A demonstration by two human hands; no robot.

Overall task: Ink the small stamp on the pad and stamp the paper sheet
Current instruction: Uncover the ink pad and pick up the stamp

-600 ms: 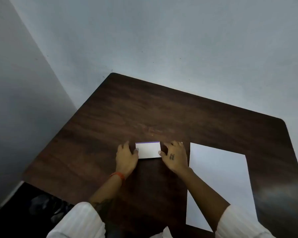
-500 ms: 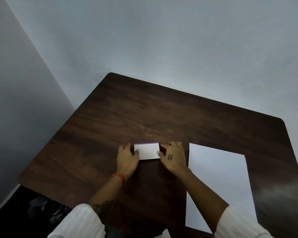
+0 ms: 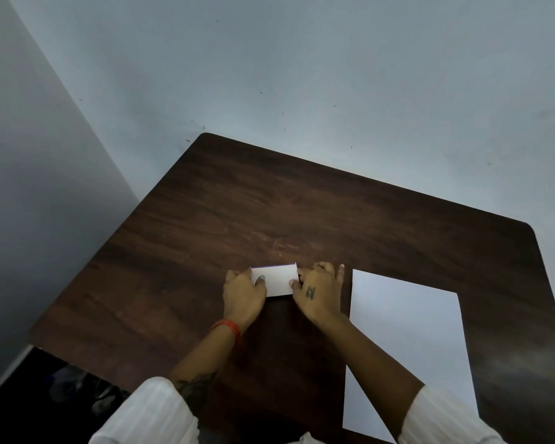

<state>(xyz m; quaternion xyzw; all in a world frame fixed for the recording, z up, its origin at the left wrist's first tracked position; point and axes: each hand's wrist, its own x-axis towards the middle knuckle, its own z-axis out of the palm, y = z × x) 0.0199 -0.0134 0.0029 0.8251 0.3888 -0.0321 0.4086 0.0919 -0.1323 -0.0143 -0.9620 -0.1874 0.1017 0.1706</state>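
A small white rectangular box with a purple far edge, the ink pad [image 3: 277, 280], lies flat on the dark wooden table [image 3: 269, 203]. My left hand [image 3: 242, 296] grips its left end, thumb on the lid. My right hand [image 3: 318, 291] holds its right end with thumb and fingers. The lid looks closed. A white paper sheet [image 3: 407, 341] lies to the right of my right hand, partly under my right forearm. No stamp is visible.
The table stands in a corner, with pale walls [image 3: 302, 75] behind it and to the left. Its left edge drops to a dark floor [image 3: 45, 395]. The table's far half shows bare wood.
Both hands have closed in slightly on the box ends, and the left thumb now rests further onto the lid. The box has stayed in place.
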